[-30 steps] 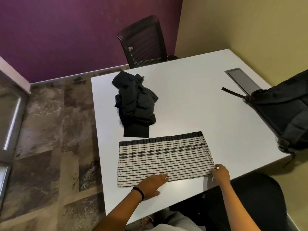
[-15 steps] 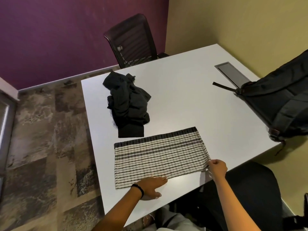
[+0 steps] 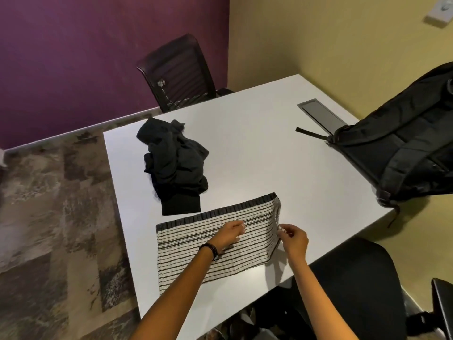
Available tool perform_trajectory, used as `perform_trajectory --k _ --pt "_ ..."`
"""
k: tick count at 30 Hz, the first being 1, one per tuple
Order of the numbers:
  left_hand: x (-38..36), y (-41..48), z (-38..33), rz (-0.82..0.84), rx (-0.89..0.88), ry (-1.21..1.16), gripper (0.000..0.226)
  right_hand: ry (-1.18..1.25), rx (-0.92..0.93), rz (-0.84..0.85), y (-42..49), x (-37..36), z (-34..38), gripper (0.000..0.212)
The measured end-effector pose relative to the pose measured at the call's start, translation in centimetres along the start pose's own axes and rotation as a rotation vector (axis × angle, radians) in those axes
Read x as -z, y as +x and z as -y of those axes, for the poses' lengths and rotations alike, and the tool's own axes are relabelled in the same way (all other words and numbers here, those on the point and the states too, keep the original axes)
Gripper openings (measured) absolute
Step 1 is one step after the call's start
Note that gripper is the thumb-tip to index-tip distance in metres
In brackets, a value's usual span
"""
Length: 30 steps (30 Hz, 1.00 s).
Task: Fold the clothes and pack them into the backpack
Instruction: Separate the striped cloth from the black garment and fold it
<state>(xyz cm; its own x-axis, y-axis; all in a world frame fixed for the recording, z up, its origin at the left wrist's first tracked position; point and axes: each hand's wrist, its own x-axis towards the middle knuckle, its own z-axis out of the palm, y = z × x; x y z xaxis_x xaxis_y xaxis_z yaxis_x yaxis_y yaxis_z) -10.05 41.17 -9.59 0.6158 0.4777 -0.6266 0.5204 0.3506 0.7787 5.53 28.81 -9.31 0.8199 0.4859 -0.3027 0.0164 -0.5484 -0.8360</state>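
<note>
A white garment with thin black stripes (image 3: 193, 244) lies folded flat near the front edge of the white table (image 3: 257, 148). My left hand (image 3: 229, 235) lies on its middle, fingers curled down against the cloth. My right hand (image 3: 293, 239) pinches the garment's right edge, which is lifted a little off the table. Behind it sits a crumpled black garment (image 3: 175, 163). A black backpack (image 3: 402, 148) lies on the table's right side, one strap trailing left.
A grey cable hatch (image 3: 321, 116) is set into the table beside the backpack. One black office chair (image 3: 177, 74) stands at the far end, another (image 3: 355, 285) at the near right corner. Patterned carpet lies to the left.
My left hand moved from the garment's near edge up onto its middle. My right hand shifted inward along the right edge and lifted it. The camera view swung right.
</note>
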Motion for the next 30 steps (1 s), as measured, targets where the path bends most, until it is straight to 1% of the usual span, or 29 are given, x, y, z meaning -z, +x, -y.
perform_trajectory --k 1,4,6,8,9,11,12,14,18,23,25,27,30 --pt "-0.1 0.3 -0.8 -0.026 0.016 -0.087 0.03 -0.013 0.046 0.054 -0.5 -0.7 0.5 0.018" --pt "0.3 1.1 -2.2 -0.062 0.054 -0.27 0.046 -0.049 0.197 0.258 -2.2 -2.5 1.9 0.014" --pt "1.3 1.5 -2.7 -0.08 0.052 -0.309 0.05 -0.084 0.285 0.403 -3.4 -3.7 2.6 0.015" --pt "2.9 3.0 -1.6 -0.134 0.064 -0.307 0.069 -0.112 0.337 0.511 -4.6 -4.7 3.1 0.017" --pt "3.9 4.5 -0.3 -0.174 0.078 -0.308 0.074 -0.116 0.347 0.548 -5.1 -5.0 3.3 0.018" --pt "5.9 7.0 2.1 -0.275 0.087 -0.297 0.061 -0.105 0.35 0.592 -5.7 -5.3 3.8 0.019" --pt "6.4 5.7 1.1 -0.315 0.092 -0.272 0.054 -0.096 0.35 0.611 -6.0 -5.3 4.0 0.02" --pt "7.0 2.6 -1.0 -0.385 0.065 -0.241 0.046 -0.08 0.349 0.642 -6.3 -5.4 4.2 0.024" --pt "8.9 0.8 -1.4 -0.456 0.019 -0.194 0.042 -0.073 0.385 0.692 -6.9 -5.8 4.6 0.024" --pt "10.7 -1.2 -0.7 -0.494 -0.117 -0.128 0.049 -0.082 0.412 0.759 -7.8 -7.4 4.7 0.017" --pt "11.6 -1.8 -0.1 -0.492 -0.157 -0.078 0.044 -0.095 0.428 0.787 -8.3 -8.4 4.6 0.015" --pt "12.4 -2.5 0.8 -0.488 -0.161 -0.039 0.039 -0.134 0.454 0.817 -8.8 -9.4 4.3 0.012" --pt "13.4 -3.7 2.2 -0.523 -0.141 -0.017 0.042 -0.176 0.461 0.88 -9.3 -10.8 4.3 0.012"
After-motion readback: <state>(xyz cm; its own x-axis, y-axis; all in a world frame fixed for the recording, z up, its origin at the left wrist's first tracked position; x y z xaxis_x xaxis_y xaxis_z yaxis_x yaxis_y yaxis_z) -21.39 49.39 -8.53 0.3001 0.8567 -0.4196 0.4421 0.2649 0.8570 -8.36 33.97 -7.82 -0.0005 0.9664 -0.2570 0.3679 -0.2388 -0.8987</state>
